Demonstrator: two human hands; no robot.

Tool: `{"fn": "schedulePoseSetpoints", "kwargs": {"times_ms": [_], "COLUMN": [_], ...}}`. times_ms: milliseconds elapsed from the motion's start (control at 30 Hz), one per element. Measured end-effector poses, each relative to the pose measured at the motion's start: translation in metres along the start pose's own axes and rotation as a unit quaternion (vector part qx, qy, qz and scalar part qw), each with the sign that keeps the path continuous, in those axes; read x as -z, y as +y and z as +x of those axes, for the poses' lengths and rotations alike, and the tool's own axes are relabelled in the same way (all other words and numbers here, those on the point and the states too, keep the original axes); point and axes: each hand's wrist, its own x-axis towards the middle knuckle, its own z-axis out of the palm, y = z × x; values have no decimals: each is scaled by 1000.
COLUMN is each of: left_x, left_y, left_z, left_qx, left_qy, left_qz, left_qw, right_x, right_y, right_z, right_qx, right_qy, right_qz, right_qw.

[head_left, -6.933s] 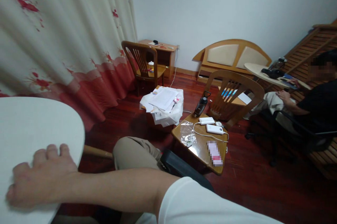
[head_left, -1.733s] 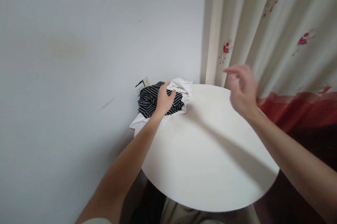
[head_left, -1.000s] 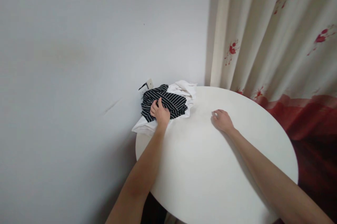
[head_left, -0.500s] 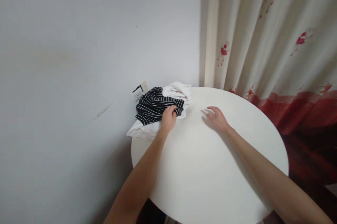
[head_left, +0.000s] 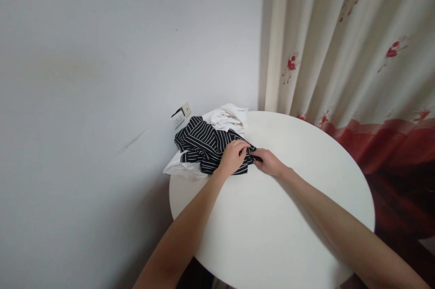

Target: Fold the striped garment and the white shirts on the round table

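Note:
A crumpled black garment with white stripes (head_left: 204, 142) lies on top of white cloth (head_left: 228, 117) at the far left of the round white table (head_left: 272, 216). My left hand (head_left: 234, 155) pinches the striped garment near its right end. Close beside it, my right hand (head_left: 268, 162) has its fingers closed on the garment's right edge. The two hands almost meet there. What kind of garment it is cannot be made out from the folds.
Behind the clothes, a wall socket (head_left: 178, 120) sits low on the pale wall (head_left: 102, 76), which borders the table's left side. A cream curtain with red flowers (head_left: 326, 53) hangs behind the table on the right.
My left hand has drawn the striped garment to the right and toward me. My right hand, open and apart before, has moved left and taken hold of its edge.

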Motion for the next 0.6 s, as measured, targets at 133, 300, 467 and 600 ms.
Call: {"fn": "schedulePoseSetpoints", "kwargs": {"times_ms": [133, 300, 467, 600], "left_x": [12, 21, 24, 26], "left_y": [-14, -22, -23, -30], "left_z": [0, 1, 0, -7], "left_qx": [34, 56, 113, 208], "left_qy": [52, 90, 83, 28], "left_qz": [27, 59, 124, 197], "left_qw": [998, 993, 982, 958], "right_x": [14, 54, 88, 99], "right_y": [8, 50, 82, 67], "right_z": [0, -22, -55, -55], "right_qx": [-44, -213, -407, -415], "right_qy": [1, 144, 293, 369], "right_qz": [-37, -85, -74, -100], "right_qw": [998, 963, 862, 825]}}
